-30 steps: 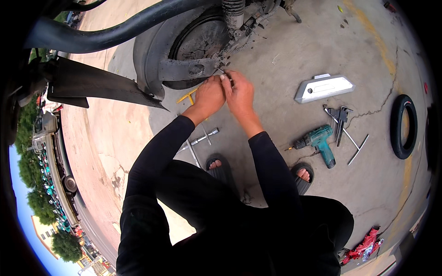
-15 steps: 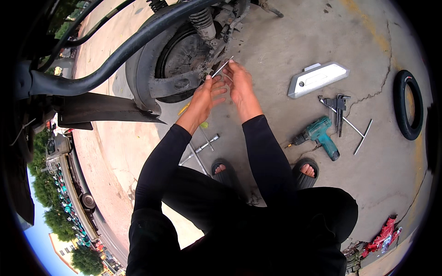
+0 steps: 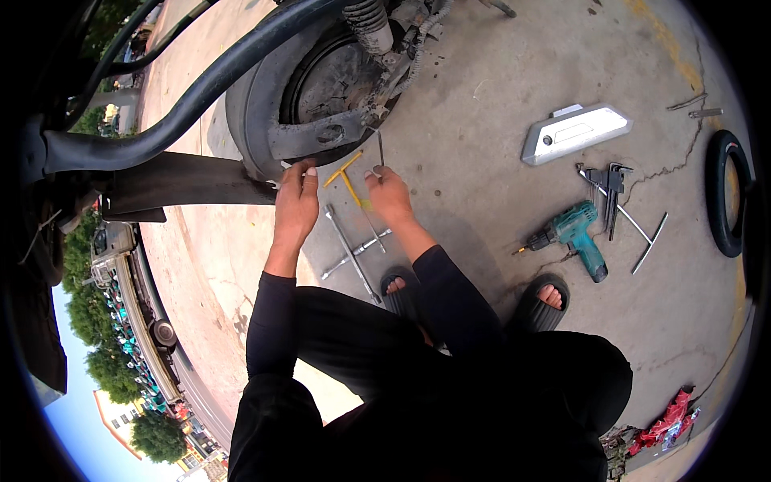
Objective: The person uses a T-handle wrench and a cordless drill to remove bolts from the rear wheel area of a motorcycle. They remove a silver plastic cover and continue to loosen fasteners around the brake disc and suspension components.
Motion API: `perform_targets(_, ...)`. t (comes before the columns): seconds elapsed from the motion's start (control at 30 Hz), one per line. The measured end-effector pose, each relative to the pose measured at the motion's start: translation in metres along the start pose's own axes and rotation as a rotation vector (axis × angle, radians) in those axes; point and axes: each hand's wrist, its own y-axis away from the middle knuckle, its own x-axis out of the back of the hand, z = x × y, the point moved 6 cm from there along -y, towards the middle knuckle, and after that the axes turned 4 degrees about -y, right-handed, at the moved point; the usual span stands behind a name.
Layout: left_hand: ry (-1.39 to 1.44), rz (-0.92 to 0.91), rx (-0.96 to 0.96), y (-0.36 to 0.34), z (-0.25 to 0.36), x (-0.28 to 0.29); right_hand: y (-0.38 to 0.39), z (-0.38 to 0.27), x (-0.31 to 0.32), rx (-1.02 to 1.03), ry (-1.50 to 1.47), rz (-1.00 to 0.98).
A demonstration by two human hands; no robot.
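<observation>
A thin bent metal rod, which looks like a hex key (image 3: 381, 148), stands up from the pinched fingers of my right hand (image 3: 389, 197). Its bent tip is close to the scooter's hub and swingarm (image 3: 321, 138). My left hand (image 3: 297, 210) is closed at the lower rim of the wheel, against the end of the dark mudguard (image 3: 193, 186). A small pale spot shows by its fingertips; what they grip is hidden. Between my hands a yellow T-handle wrench (image 3: 344, 178) lies on the ground, with a silver cross wrench (image 3: 351, 255) nearer me.
To the right lie a silver cover panel (image 3: 577, 133), a teal cordless drill (image 3: 577, 234), a hex key set (image 3: 610, 193), a T-bar wrench (image 3: 649, 243) and a black tyre (image 3: 728, 193). A black tube (image 3: 193, 100) crosses the upper left. Red wrapping (image 3: 668, 418) lies lower right.
My hands have come apart and down from the hub. The left has moved to the mudguard end; the right has dropped lower with the rod. The view has shifted slightly.
</observation>
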Motion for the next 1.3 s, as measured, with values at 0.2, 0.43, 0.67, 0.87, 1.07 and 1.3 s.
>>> perform_targets(0.2, -0.064, 0.009, -0.195, -0.015, 0.041, -0.035, -0.053, -0.052, 0.062, -0.056, -1.011, -0.027)
perform_targets(0.43, 0.053, -0.038, -0.107, -0.027, 0.013, -0.043, -0.012, -0.022, -0.001, -0.607, -1.056, -0.321)
perform_targets(0.67, 0.467, -0.245, 0.169, -0.035, 0.034, -0.059, -0.061, -0.072, 0.040, -0.051, -0.949, 0.023)
perform_targets(0.87, 0.811, -0.356, 0.335, -0.037, 0.024, -0.061, 0.022, -0.140, 0.020, 0.975, 0.208, 0.227)
perform_targets(1.07, 0.435, -0.265, 0.278, -0.032, 0.015, -0.028, 0.027, -0.054, 0.019, 0.744, 0.482, 0.266)
perform_targets(1.3, 0.292, -0.255, 0.082, -0.043, 0.018, -0.043, -0.049, -0.056, 0.054, -0.063, -0.915, 0.107)
